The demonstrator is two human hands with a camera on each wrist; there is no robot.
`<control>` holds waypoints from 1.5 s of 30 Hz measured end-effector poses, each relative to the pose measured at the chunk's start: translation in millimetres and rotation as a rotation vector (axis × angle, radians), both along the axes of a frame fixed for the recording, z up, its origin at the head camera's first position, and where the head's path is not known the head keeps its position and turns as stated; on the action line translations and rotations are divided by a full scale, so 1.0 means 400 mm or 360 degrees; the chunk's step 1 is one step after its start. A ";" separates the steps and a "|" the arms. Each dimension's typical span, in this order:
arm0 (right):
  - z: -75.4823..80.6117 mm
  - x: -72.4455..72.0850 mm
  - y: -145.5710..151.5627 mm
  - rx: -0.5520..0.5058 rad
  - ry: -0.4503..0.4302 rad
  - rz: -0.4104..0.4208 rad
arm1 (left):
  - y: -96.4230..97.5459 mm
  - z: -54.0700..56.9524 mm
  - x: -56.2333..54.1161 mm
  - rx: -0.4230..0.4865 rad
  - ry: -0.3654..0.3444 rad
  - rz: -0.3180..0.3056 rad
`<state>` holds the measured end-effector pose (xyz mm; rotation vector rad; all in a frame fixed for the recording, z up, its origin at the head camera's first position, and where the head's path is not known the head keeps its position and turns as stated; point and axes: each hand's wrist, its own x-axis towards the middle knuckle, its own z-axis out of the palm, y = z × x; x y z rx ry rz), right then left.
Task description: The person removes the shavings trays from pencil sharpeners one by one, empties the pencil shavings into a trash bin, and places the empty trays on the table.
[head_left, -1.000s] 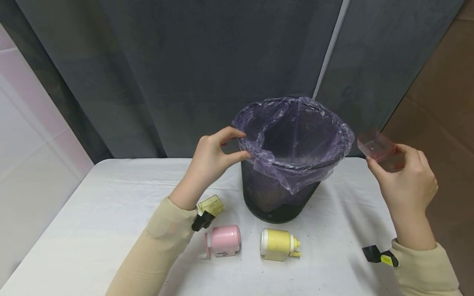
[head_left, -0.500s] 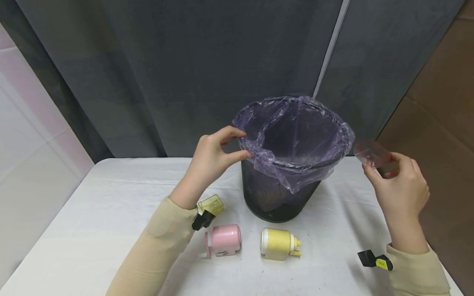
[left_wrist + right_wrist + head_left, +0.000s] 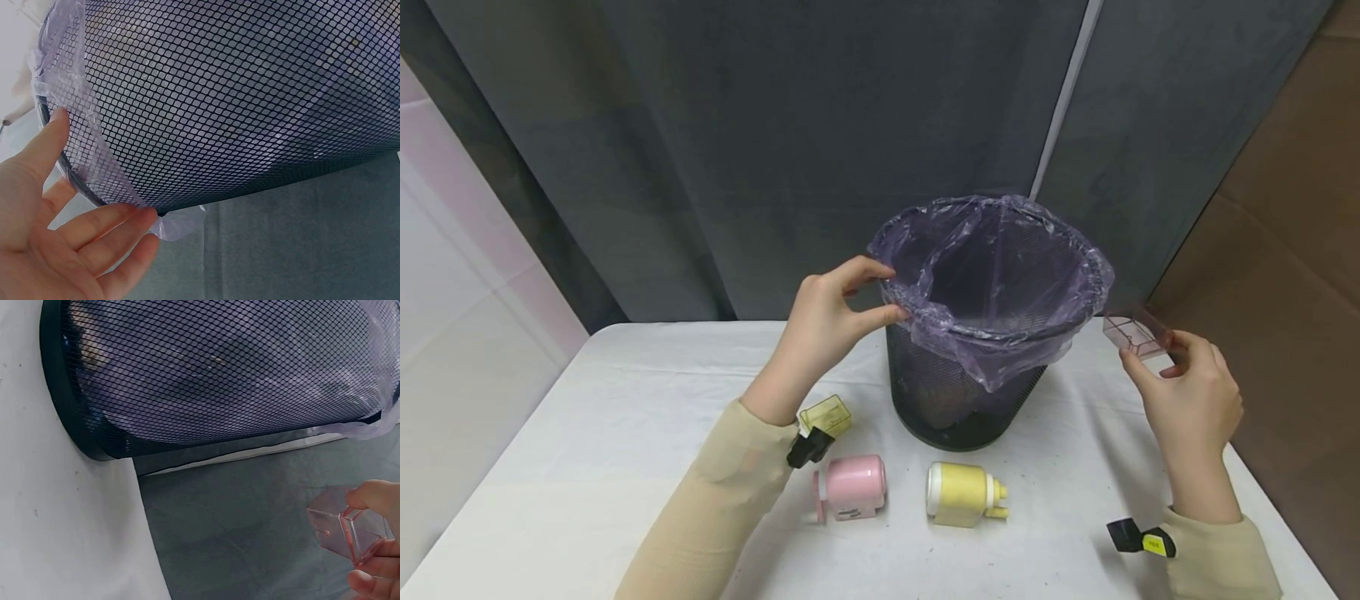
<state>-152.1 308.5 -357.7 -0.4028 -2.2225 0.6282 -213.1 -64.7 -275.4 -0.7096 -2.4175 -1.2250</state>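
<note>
My left hand (image 3: 827, 321) holds the rim of a black mesh wastebasket (image 3: 943, 392) at its left side. The thumb (image 3: 55, 134) lies outside the rim, with the index finger on the other side. A purple bin liner (image 3: 992, 367) folds over that rim. Right of the wastebasket, my right hand (image 3: 1195, 404) pinches a clear pink shavings drawer (image 3: 340, 525) between thumb and fingers, raised above the table. Nearer me, a pink pencil sharpener (image 3: 856, 483) and a yellow pencil sharpener (image 3: 961, 493) lie on the table. A clear yellow drawer (image 3: 827, 414) rests beside my left wrist.
The white-covered table (image 3: 587, 467) ends at the dark grey curtain (image 3: 805, 150) behind the wastebasket. A brown sheet (image 3: 1285, 333) hangs at the right, a pale sheet (image 3: 467, 267) at the left. Small dark specks dot the cloth.
My right hand has moved left and down, toward me, carrying the clear pink shavings drawer, which has tilted. My left hand stays on the rim of the wastebasket.
</note>
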 end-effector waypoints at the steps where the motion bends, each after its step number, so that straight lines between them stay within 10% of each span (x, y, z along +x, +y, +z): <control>1: -0.003 0.000 -0.001 -0.0009 -0.0006 0.0004 | 0.000 0.000 0.000 -0.0007 -0.0002 0.0003; 45: -0.137 -0.010 -0.005 -0.0135 -0.0340 0.0012 | 0.000 -0.004 -0.002 0.0004 0.0001 -0.0010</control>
